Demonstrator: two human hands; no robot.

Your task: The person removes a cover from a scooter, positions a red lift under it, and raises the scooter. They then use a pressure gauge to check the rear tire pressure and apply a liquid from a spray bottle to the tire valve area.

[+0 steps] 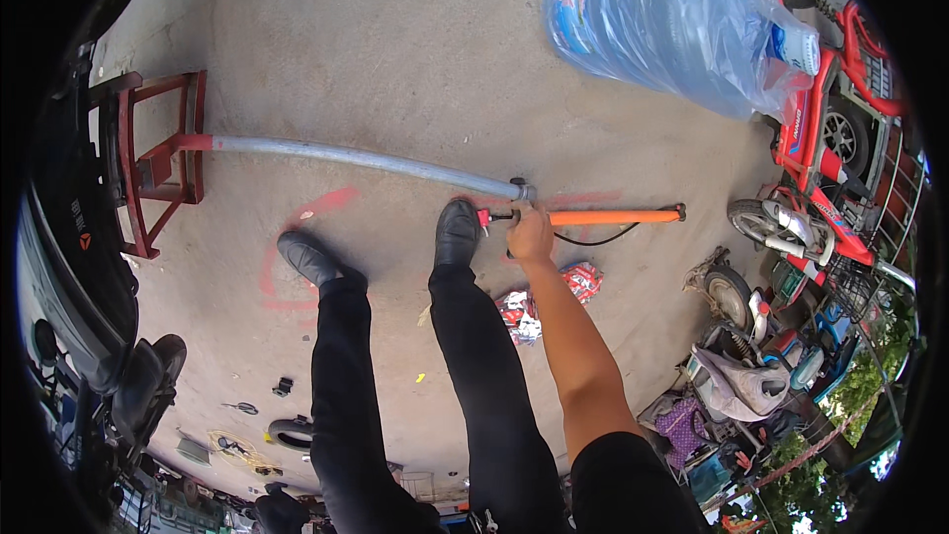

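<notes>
My right hand [530, 229] is closed at the fitting on the end of a long silver metal pole [356, 160], just right of my dark right shoe [457, 232]. The pole's red far end meets a red metal frame [148, 173] on the left. An orange floor pump [613, 218] with a black hose lies on the concrete beside and partly behind my hand. My dark left shoe [308, 259] stands below the pole. My left hand is not in view.
A bagged bundle of large water bottles [657, 20] lies upper right. Red and white two-wheelers [806, 138] and clutter line the right side; a dark scooter [84, 287] is on the left. A red patterned bundle [519, 314], tires [297, 435] and small objects lie below.
</notes>
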